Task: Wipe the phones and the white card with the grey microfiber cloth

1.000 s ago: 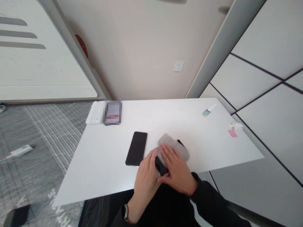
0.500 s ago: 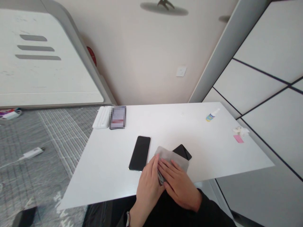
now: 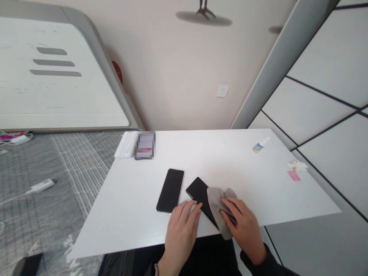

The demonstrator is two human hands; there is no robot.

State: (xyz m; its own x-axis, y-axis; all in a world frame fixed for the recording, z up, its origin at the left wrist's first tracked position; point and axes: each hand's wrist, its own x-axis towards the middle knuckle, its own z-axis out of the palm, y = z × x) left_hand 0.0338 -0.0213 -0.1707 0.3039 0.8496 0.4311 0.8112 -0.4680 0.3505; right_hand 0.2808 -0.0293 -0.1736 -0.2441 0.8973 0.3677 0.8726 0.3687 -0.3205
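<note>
My right hand (image 3: 244,222) pinches a bunched grey cloth (image 3: 217,207), which covers the right part of a black phone (image 3: 201,195) lying slanted near the table's front edge. My left hand (image 3: 184,226) rests just left of that phone, fingers stretched forward and slightly bent, their tips at its left edge. Whether they press on it I cannot tell. A second phone (image 3: 171,189), dark-screened with a light rim, lies flat beyond the left fingertips.
On the white table (image 3: 115,214), a white tray-like case (image 3: 125,145) and a blurred-out flat item (image 3: 145,145) lie at the back left. A small spray bottle (image 3: 260,145) lies back right, near crumpled white scraps (image 3: 297,166) and a pink slip (image 3: 293,175).
My hands, together on the cloth before, have parted. The right moved rightward with the cloth, uncovering the slanted phone's left part. The left now sits by its edge. The view shifted slightly.
</note>
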